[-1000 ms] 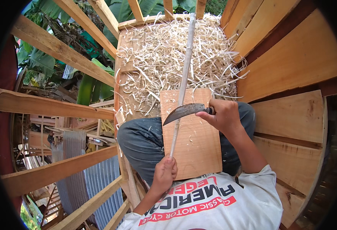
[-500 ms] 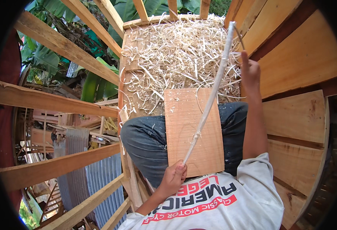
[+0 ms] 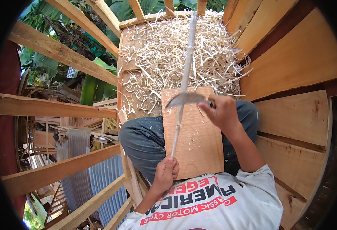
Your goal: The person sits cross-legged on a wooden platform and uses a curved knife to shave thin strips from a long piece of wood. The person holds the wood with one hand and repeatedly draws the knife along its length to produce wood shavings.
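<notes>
My left hand (image 3: pixel 166 173) is closed round the near end of a long, thin, pale stick (image 3: pixel 186 73), which slants up and away over my lap. In my right hand (image 3: pixel 223 112) is the dark handle of a curved knife (image 3: pixel 184 99), sickle-shaped, its blade lying across the stick about midway along. The blade is slightly blurred. Under both, a flat rectangular wooden board (image 3: pixel 199 153) rests on my thighs, with a few small shavings on it.
Curly pale wood shavings (image 3: pixel 184 50) are heaped on the wooden floor ahead of my legs. Spaced wooden slats (image 3: pixel 57 105) form a railing on the left, with corrugated metal sheets (image 3: pixel 105 180) and plants beyond. A plank wall (image 3: pixel 291 115) stands close on the right.
My right hand has come down and inward from the stick's far end, bringing the curved knife to its middle. The stick's far end has swung left; my left hand keeps its grip.
</notes>
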Demonstrator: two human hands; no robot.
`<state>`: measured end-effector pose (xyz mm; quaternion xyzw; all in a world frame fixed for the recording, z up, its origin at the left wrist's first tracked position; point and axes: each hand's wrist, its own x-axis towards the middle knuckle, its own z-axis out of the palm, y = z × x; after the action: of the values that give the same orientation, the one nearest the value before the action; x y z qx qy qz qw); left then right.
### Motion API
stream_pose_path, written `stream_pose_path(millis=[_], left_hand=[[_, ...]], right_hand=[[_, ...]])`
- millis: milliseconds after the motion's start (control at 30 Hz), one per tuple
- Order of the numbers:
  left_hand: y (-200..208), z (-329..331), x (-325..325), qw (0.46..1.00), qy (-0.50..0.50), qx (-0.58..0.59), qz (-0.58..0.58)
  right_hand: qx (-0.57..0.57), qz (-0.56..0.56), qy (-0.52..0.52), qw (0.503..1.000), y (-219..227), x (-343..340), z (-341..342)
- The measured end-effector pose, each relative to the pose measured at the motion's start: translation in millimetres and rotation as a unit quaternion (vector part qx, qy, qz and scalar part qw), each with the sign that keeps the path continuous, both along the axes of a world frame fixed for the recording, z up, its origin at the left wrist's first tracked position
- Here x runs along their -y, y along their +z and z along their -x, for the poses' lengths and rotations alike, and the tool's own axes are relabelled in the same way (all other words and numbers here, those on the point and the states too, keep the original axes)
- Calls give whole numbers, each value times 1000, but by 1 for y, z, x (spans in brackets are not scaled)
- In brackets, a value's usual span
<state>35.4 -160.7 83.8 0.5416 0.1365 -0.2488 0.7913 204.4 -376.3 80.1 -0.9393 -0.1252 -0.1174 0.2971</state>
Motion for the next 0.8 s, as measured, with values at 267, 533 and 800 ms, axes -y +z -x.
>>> stream_pose_path(millis=[267, 533, 800], left_hand=[[3, 4, 11, 999, -31, 16, -27], [5, -4, 10, 1000, -6, 1, -13], [2, -4, -7, 1000, 18, -17, -3]], right_hand=[[70, 19, -125, 990, -3, 42, -68], [130, 62, -105, 984, 3, 39, -96], [74, 10, 125, 989, 5, 4, -55]])
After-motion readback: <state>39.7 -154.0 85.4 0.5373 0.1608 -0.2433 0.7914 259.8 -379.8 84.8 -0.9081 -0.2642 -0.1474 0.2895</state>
